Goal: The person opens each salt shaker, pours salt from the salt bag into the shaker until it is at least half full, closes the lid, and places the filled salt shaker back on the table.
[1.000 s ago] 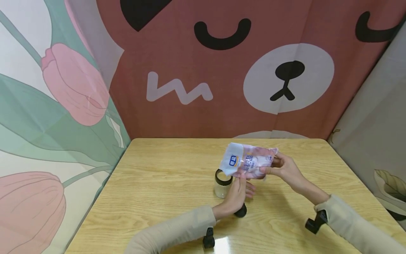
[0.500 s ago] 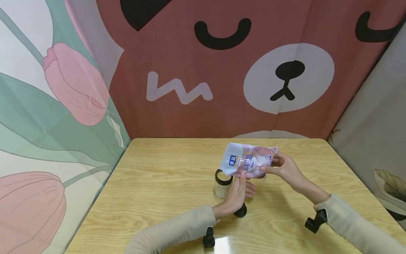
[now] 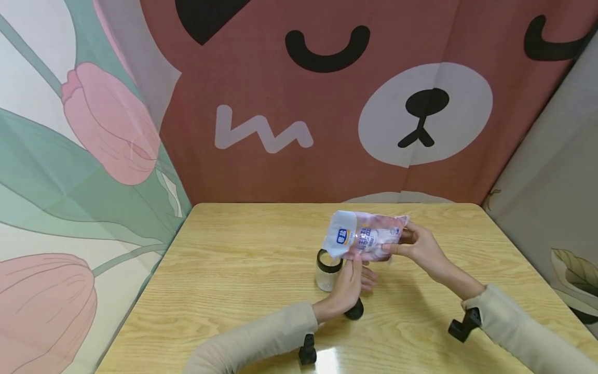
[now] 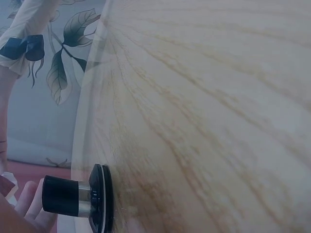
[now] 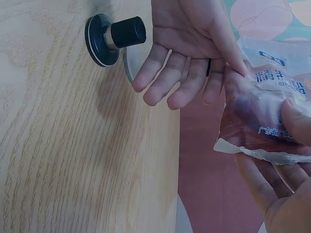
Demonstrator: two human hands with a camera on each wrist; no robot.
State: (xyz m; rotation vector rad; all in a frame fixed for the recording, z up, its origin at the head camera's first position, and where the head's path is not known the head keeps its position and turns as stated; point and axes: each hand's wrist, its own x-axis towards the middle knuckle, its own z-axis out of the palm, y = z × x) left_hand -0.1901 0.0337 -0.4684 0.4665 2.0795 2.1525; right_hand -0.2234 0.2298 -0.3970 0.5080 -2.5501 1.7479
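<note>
A pink and pale-blue plastic bag of salt (image 3: 374,236) is held tilted above the table. My right hand (image 3: 424,254) grips its right end, thumb in front and fingers behind. Below the bag, my left hand (image 3: 347,288) touches the lower edge with its thumb; in the right wrist view the fingers of this left hand (image 5: 187,63) extend straight and spread. A glass jar (image 3: 326,279) with a black rim and no lid on stands just behind the left hand. Near that wrist a black knobbed lid (image 3: 355,310) lies on the table, its knob (image 4: 60,195) clear in the left wrist view.
The wooden table (image 3: 224,259) reaches back to a red cloth (image 3: 261,176) with a bear print. Printed cloths hang along both sides. A small black camera sits on each wrist, the left camera (image 3: 307,350) close to the tabletop.
</note>
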